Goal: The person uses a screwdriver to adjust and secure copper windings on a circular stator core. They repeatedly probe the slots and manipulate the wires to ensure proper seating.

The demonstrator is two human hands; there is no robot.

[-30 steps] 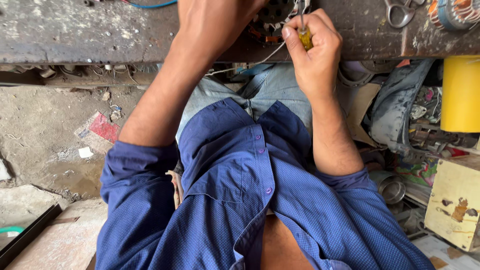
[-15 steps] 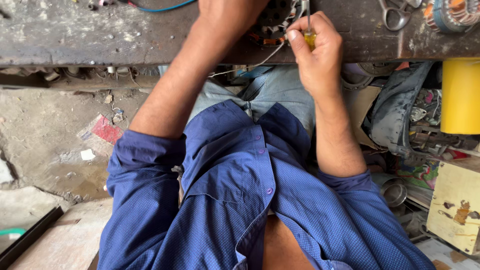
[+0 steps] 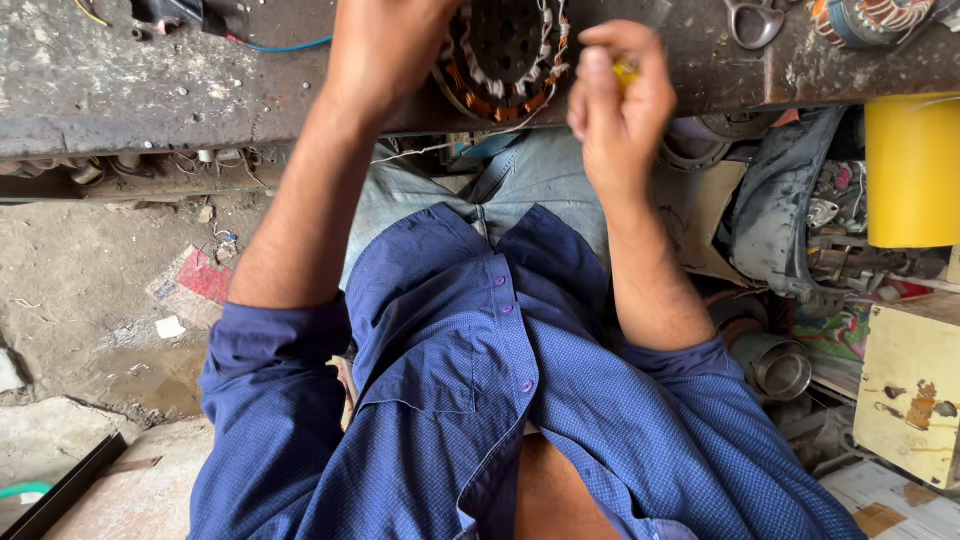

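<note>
grimy workbench (image 3: 150, 80): right hand (image 3: 620, 110) fingers pinch yellow tool (image 3: 625, 70), axis hidden.

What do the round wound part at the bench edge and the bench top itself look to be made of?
The round wound part looks like a dark steel core with shiny reddish copper coils, tied with pale lacing. The bench top seems worn, grimy metal or coated board, grey and pitted; the surface leaves that open. The right hand pinches a small yellow-handled tool, probably plastic.

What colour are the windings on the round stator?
Copper-orange on the stator, with pale lacing; the head view shows it.
</note>
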